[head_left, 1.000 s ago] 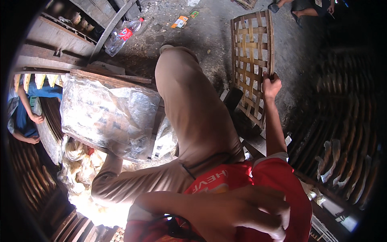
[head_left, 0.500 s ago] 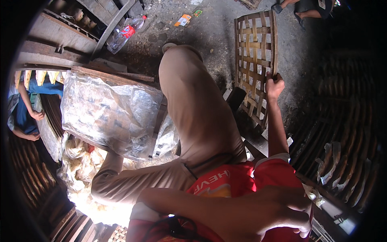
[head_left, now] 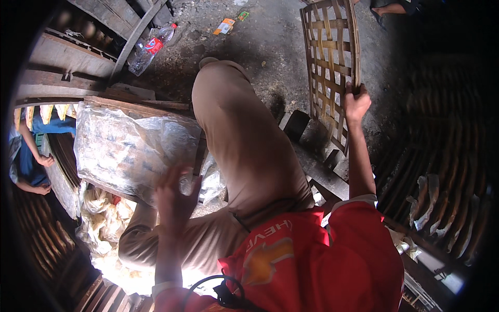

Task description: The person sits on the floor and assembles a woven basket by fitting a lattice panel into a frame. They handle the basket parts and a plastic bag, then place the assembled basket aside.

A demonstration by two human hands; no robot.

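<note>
My right hand [head_left: 357, 104] is closed round the near side edge of a woven bamboo rack [head_left: 328, 65], which stands tilted up on the right. My left hand [head_left: 175, 200], a little blurred, has its fingers apart and holds nothing. It hovers over my bent leg, by the lower right corner of a board wrapped in clear plastic sheet [head_left: 130, 140]. Whether the fingertips touch the plastic cannot be told. Below that board lies a heap of crumpled, pale plastic [head_left: 104, 218], bright in the sun.
An empty plastic bottle [head_left: 150, 49] and an orange-and-white packet [head_left: 224, 26] lie on the dirty floor ahead. At the far left another person's hands [head_left: 44, 174] work beside slatted stacks. Dark racks [head_left: 442, 171] line the right side. Wooden pieces [head_left: 322, 174] lie under the bamboo rack.
My left hand has swung from across my chest on the right over to the plastic-covered board on the left. My right hand keeps its grip on the bamboo rack, which has turned slightly.
</note>
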